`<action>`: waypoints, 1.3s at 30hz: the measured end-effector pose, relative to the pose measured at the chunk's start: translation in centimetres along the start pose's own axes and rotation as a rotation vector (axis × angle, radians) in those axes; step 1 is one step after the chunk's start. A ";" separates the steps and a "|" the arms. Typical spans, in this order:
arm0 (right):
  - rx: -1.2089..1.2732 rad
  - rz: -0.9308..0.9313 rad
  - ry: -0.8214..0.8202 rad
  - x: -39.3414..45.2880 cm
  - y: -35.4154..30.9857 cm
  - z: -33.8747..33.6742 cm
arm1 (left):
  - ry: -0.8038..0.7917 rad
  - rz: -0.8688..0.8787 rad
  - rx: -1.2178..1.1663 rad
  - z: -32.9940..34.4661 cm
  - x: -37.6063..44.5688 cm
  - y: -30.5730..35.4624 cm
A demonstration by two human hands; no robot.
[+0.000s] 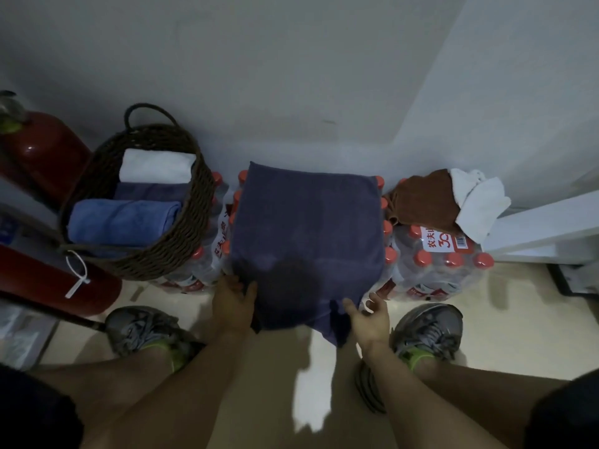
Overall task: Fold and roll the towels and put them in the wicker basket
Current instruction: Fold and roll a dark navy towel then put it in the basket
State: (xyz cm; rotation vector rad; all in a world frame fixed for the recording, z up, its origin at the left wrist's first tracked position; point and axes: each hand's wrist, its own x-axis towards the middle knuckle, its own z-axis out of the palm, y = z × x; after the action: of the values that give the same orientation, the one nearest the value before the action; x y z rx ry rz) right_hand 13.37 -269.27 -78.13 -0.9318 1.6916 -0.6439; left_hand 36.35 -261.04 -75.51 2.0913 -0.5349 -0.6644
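A dark purple towel point(308, 228) lies spread flat over a pack of water bottles in the middle, its near edge hanging down over the front. My left hand point(234, 301) grips the near left corner. My right hand point(368, 314) holds the near right corner, fingers partly spread. The wicker basket point(181, 241) stands at the left on another bottle pack, holding a rolled white towel point(155, 166), a rolled purple towel point(149, 191) and a rolled blue towel point(123, 220). A brown towel point(421, 196) and a white towel point(479, 202) lie crumpled on the right bottle pack.
Shrink-wrapped packs of red-capped bottles point(444, 267) line the wall. Two red fire extinguishers point(42, 150) stand and lie at the left. My two grey shoes point(142, 328) rest on the beige floor. A white door frame point(544, 228) runs along the right.
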 end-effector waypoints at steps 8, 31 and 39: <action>0.043 0.012 -0.003 3.0 -0.3 1.2 | 0.083 -0.077 0.134 -0.1 2.4 -0.3; 0.126 -0.205 0.343 -2.9 -7.3 -0.8 | 0.132 0.105 0.042 -2.8 2.0 7.1; 0.090 -0.492 0.203 -2.4 -14.7 -2.2 | -0.090 0.009 -0.473 -3.8 4.1 14.2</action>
State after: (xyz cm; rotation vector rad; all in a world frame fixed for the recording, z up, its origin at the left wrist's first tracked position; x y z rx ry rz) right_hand 15.61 -275.46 -64.56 -1.2646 1.5974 -1.1646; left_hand 40.00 -268.83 -62.93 1.6213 -0.3897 -0.7965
